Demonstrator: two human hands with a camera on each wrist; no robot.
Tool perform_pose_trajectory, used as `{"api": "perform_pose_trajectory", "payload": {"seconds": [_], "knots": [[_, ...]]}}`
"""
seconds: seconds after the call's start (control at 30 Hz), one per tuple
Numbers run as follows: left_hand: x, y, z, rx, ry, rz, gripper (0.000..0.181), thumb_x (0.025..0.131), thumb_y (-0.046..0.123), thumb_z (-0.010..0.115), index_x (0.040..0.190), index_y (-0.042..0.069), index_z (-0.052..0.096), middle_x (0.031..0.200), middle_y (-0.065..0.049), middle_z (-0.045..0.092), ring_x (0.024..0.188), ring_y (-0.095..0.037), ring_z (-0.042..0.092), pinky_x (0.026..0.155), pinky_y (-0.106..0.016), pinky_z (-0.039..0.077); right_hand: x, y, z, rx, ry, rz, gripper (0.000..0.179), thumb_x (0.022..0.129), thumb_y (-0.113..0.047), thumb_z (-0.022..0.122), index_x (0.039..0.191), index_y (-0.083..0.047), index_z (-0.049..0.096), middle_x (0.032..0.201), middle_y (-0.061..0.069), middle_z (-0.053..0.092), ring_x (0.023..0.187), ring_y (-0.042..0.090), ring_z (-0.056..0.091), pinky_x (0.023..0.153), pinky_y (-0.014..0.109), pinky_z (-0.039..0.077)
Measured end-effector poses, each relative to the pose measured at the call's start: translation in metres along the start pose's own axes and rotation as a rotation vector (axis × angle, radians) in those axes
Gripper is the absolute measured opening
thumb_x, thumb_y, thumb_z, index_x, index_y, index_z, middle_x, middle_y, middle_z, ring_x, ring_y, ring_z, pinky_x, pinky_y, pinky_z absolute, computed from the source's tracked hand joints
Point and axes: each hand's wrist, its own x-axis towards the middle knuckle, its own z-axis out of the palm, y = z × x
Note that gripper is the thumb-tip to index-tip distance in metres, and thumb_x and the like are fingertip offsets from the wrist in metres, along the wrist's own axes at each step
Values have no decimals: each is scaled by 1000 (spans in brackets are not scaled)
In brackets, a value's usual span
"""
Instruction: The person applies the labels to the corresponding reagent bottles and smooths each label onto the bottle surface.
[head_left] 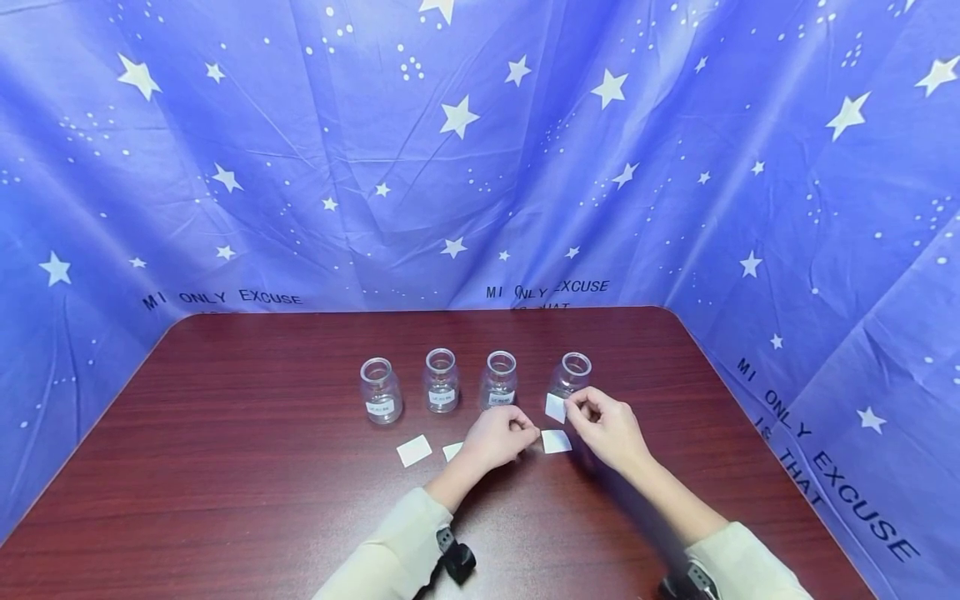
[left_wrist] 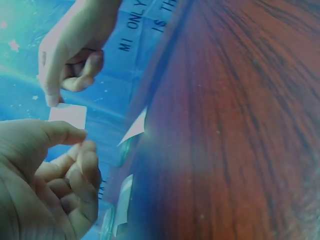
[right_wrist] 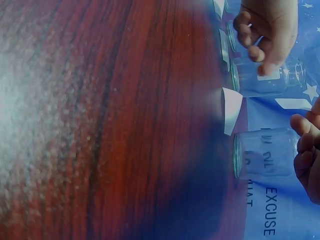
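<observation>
My right hand (head_left: pixel 611 429) pinches a small white label (head_left: pixel 555 407) between thumb and fingertips, in front of the rightmost glass jar (head_left: pixel 576 367). In the right wrist view that jar (right_wrist: pixel 265 152) shows bare glass beside the hand. My left hand (head_left: pixel 498 437) is close by, its fingers loosely bent and nothing visible between them. The left thumb overlaps the label's lower edge (left_wrist: pixel 67 116) in the left wrist view. Below the held label, a white paper piece (head_left: pixel 557 442) lies on the table near the left fingertips.
Three more open glass jars stand in a row to the left: one at the far left (head_left: pixel 380 387), one beside it (head_left: pixel 442 375), one behind my left hand (head_left: pixel 500 371). Each bears a printed label. Another white paper (head_left: pixel 414 451) lies on the brown table (head_left: pixel 262 467). A starry blue curtain (head_left: pixel 375 125) surrounds it.
</observation>
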Motion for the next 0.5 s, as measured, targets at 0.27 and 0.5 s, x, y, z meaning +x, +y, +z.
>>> {"api": "perform_pose_trajectory", "payload": {"seconds": [0.27, 0.5], "knots": [[-1, 1, -5, -237, 28, 69, 14, 87, 19, 62, 91, 6, 66, 77, -18, 67, 50, -10, 54, 47, -19, 44, -1, -4, 8, -19, 28, -73, 4, 83, -13, 65, 79, -13, 65, 54, -14, 44, 48, -5, 35, 45, 17, 31], [0, 3, -4, -318, 50, 57, 19, 87, 19, 62, 92, 1, 66, 78, -21, 66, 48, -6, 52, 48, -16, 44, -3, -6, 14, -41, 66, -181, 5, 80, -11, 66, 79, -16, 65, 54, -16, 44, 49, -6, 35, 45, 14, 30]]}}
